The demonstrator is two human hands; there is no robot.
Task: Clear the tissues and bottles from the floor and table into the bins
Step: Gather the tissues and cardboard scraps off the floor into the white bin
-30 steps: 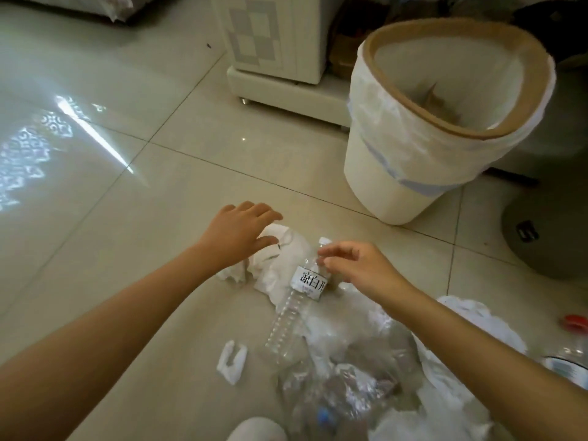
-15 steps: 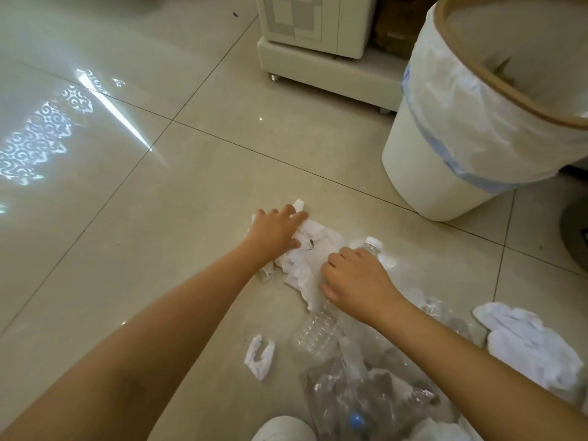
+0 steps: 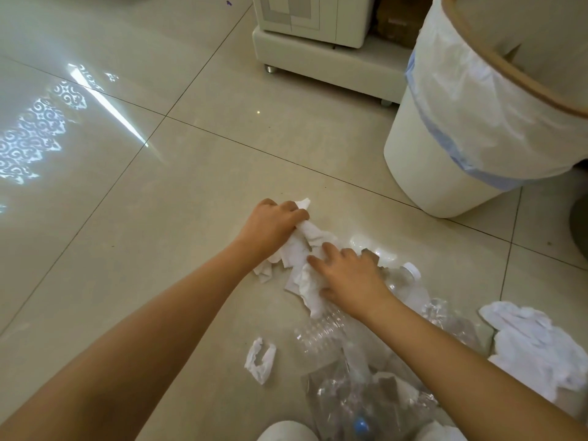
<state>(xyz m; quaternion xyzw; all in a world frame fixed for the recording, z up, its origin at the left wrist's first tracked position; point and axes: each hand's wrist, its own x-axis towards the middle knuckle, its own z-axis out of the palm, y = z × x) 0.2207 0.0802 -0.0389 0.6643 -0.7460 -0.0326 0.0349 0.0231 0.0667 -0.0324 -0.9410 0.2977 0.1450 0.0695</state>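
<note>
Tissues (image 3: 302, 259): crumpled white heap on tiled floor (image 3: 178, 192), near lined bin (image 3: 445, 173); left hand (image 3: 270, 226) clenched round heap's far end; right hand (image 3: 350, 278) fingers spread, pressing on near end; clear bottle (image 3: 404, 281) lying partly beneath right hand; torn tissue scrap (image 3: 261, 361) apart, nearer camera.

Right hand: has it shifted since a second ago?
Yes. The right hand left the neck of the clear bottle and now presses on the tissue pile, nearer the left hand.

The bin (image 3: 445, 160) is cut off at the right edge.
</note>
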